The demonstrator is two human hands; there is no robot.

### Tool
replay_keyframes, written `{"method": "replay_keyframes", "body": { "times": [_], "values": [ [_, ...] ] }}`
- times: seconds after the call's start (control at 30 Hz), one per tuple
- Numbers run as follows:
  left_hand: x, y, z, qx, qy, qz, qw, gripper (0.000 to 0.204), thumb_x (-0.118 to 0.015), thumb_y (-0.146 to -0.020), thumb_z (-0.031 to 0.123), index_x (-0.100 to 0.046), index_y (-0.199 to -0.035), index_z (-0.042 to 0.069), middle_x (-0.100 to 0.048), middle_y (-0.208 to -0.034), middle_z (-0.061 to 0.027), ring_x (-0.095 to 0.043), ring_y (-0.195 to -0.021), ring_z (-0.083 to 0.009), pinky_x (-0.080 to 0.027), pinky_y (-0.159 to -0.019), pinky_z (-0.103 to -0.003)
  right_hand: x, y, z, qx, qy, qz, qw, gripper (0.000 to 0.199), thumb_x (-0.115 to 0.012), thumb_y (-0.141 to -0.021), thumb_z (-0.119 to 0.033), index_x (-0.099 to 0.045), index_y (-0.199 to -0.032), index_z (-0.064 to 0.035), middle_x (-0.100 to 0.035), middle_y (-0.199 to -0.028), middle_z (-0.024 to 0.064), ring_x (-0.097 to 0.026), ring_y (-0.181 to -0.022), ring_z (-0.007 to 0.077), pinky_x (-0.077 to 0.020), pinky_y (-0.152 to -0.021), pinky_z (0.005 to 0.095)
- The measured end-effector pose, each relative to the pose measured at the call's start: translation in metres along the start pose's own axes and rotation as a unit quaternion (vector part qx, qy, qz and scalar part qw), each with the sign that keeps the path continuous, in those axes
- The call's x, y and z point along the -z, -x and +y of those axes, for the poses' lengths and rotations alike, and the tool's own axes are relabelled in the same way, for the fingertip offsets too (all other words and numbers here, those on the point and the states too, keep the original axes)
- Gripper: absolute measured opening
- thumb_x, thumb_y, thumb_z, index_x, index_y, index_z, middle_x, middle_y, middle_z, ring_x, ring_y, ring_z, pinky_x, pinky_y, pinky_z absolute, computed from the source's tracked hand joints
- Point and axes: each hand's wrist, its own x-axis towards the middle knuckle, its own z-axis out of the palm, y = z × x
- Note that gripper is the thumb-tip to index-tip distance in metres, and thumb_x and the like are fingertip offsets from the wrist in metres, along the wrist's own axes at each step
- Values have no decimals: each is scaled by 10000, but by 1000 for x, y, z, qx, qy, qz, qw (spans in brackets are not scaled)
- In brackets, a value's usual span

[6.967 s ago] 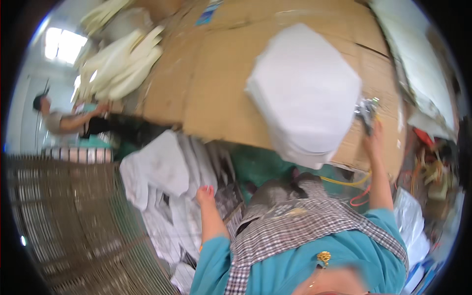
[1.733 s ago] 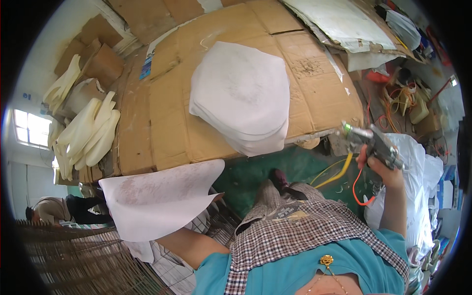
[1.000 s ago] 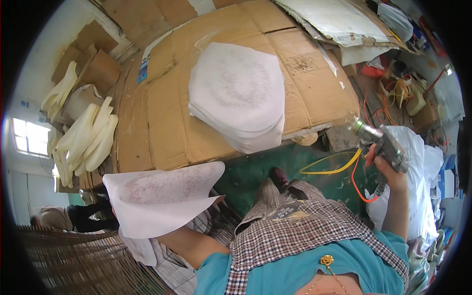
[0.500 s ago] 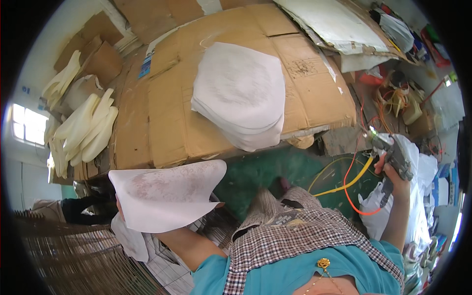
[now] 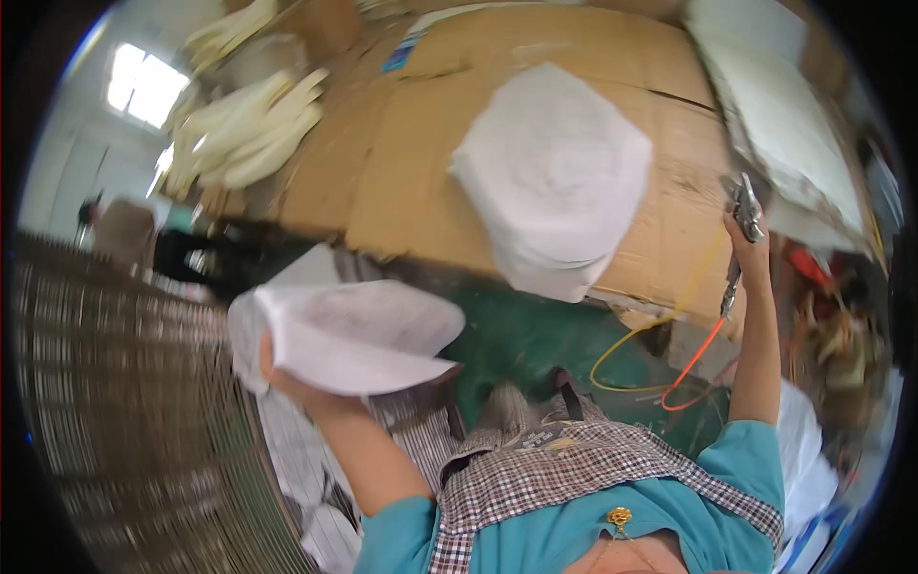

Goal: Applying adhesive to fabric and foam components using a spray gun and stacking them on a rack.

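My left hand (image 5: 275,365), at the left below the table, grips the edge of a white, curved sheet (image 5: 359,325) with a faint brownish patch on its upper face. Most of those fingers are hidden by the sheet. My right hand (image 5: 751,251) is closed around a metal spray gun (image 5: 749,210), held upright over the right part of the table. An orange hose (image 5: 703,359) hangs from the gun's lower end and loops near a yellow hose (image 5: 622,340). On the table lies a stack of similar white sheets (image 5: 555,163), its top slightly greyed.
Flattened brown cardboard (image 5: 411,163) covers the table. Cream-coloured glove-like pieces (image 5: 253,129) stand at its far left. A slatted rack (image 5: 134,411) fills the left side, and a white-topped board (image 5: 765,105) lies at the right. White plastic bags (image 5: 803,450) sit low on the right.
The view has swung left. My right hand has raised the spray gun, bringing it over the table's right part. The sheet in my left hand has tilted and folded more.
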Motion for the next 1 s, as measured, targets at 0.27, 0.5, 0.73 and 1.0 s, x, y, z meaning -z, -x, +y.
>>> {"method": "replay_keyframes", "body": {
  "times": [0.27,0.5,0.73,1.0],
  "values": [
    [59,26,-6,-88,29,27,995,260,-432,-834,147,-589,-920,-41,-622,-857,-124,-616,-752,-218,-509,-662,-299,-237,116,11,-374,-190,-514,748,687,-447,-795,-614,-436,-1181,-46,-548,-1089,172,-569,-869,257,-449,-789,351],
    [189,97,52,-14,180,238,954,275,-442,-794,153,-590,-924,-39,-627,-874,-145,-617,-774,-251,-509,-690,-346,-354,233,-56,-451,-505,-478,560,466,-471,-806,-81,-321,-1247,-60,-584,-888,161,-590,-766,252,-489,-699,362],
    [345,150,93,-24,257,337,905,287,-467,-766,168,-583,-928,-39,-623,-885,-153,-609,-801,-275,-506,-717,-362,-416,340,-175,-308,-274,-675,611,343,-516,-811,-36,-469,-1150,-62,-596,-794,64,-605,-713,184,-502,-634,299],
    [428,137,213,-67,192,242,949,307,-465,-790,189,-584,-922,-61,-625,-811,-146,-614,-684,-245,-512,-614,-323,-449,530,-170,-348,-133,-668,644,301,-539,-823,-191,-489,-1084,-48,-575,-777,71,-578,-675,191,-486,-600,306]
  ]
}}
